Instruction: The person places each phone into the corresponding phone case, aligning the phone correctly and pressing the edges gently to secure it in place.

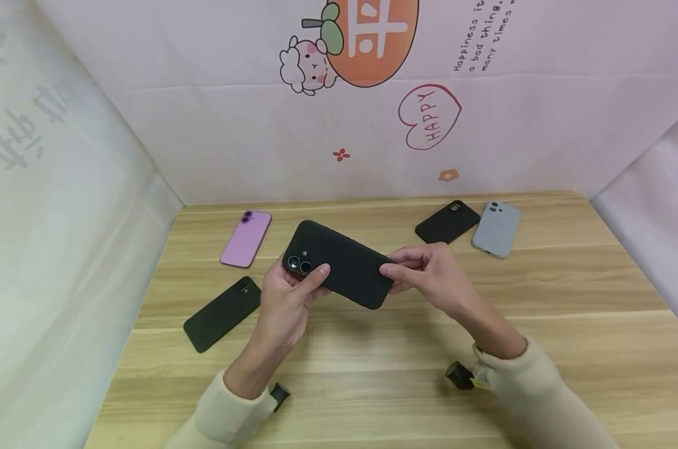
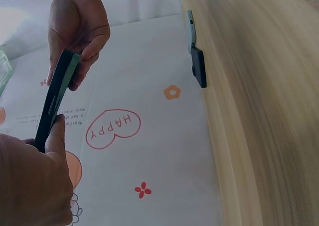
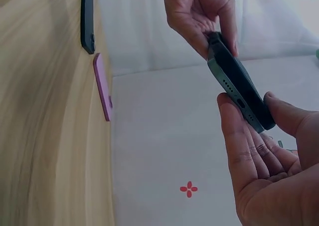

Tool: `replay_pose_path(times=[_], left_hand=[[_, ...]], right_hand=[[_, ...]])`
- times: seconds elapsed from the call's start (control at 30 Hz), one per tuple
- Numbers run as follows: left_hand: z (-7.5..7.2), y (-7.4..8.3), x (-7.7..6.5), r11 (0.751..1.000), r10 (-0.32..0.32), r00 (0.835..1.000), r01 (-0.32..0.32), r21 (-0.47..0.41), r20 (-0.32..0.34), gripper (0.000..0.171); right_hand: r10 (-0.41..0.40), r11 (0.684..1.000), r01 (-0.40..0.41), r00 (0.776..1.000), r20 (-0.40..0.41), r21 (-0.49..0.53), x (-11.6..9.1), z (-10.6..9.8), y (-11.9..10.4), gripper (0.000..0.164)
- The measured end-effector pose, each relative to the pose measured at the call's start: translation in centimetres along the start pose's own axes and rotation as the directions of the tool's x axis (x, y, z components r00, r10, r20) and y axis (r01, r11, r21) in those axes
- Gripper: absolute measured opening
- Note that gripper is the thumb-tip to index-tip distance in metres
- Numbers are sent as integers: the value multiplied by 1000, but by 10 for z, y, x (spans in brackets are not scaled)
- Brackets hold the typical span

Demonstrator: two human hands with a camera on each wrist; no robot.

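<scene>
In the head view a black phone case (image 1: 344, 262) is held up over the table with its back facing up and two camera lenses at its left end. Behind it, in the right wrist view, lies a teal-edged phone (image 3: 232, 89), whose port and speaker holes show along its bare bottom edge. My left hand (image 1: 285, 299) grips the camera end, thumb on the case's back. At the other end my right hand (image 1: 434, 274) pinches the case, thumb on top and fingers underneath. In the right wrist view, the case stands slightly off the phone near the right thumb.
A pink phone (image 1: 246, 240) and a black phone or case (image 1: 222, 315) lie at the left of the wooden table (image 1: 569, 299). Another black one (image 1: 445, 222) and a pale grey-blue one (image 1: 496, 229) lie at the back right. A printed white cloth (image 1: 232, 137) hangs behind.
</scene>
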State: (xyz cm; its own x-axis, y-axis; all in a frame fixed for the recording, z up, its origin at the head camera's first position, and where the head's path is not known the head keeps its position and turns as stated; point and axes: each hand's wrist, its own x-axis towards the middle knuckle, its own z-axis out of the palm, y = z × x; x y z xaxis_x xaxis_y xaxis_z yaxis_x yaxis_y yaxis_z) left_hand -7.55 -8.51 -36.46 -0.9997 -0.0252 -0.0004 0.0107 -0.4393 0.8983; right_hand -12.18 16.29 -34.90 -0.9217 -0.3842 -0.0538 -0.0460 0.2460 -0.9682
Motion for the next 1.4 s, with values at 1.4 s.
replay_pose_path(times=[1.4], left_hand=[[-2,-3,-3,987,-154,982,147,69,109,29]], right_hand=[[-31,983,10,993,-113,-183,-8,-16,-13,23]])
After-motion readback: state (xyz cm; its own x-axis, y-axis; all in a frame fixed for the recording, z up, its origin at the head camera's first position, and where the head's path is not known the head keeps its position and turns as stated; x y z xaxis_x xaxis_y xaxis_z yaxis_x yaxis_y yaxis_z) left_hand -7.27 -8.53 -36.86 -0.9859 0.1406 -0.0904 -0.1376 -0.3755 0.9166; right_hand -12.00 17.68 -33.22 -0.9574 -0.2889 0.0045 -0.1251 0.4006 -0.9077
